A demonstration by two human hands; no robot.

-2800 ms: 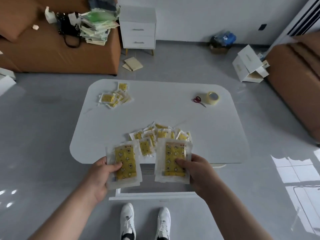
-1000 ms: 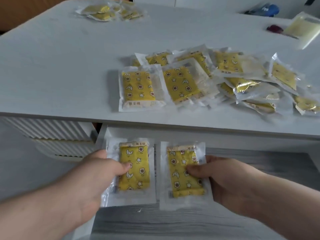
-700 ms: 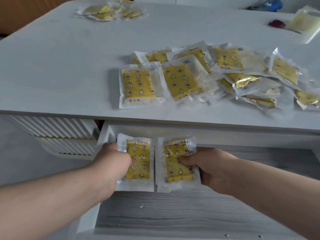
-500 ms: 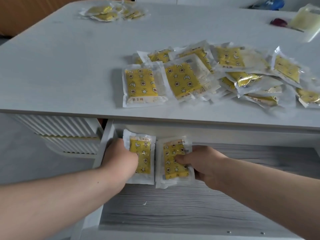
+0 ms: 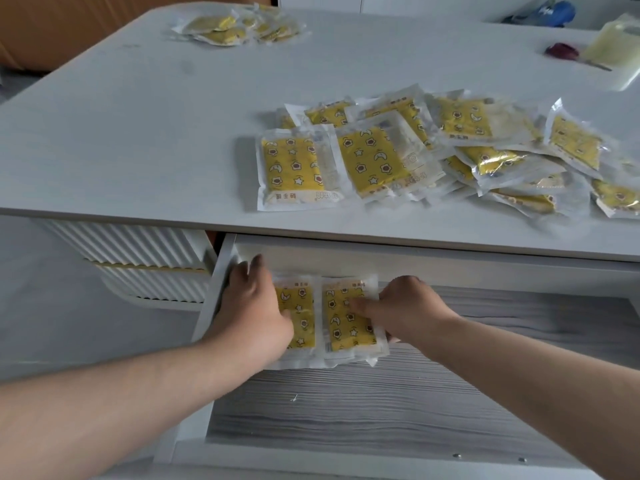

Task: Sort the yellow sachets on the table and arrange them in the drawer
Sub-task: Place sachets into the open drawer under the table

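- The left hand (image 5: 254, 308) lies flat over a yellow sachet (image 5: 300, 318) at the back left of the open drawer (image 5: 381, 407), hiding its left half.
- The right hand (image 5: 403, 311) pinches a second sachet (image 5: 348, 318) just beside the first; its fingers underneath are hidden.
- A loose pile of sachets (image 5: 433, 150) overlaps on the table (image 5: 138, 133), cut off at right.
- A far smaller heap (image 5: 239, 26) is blurred.
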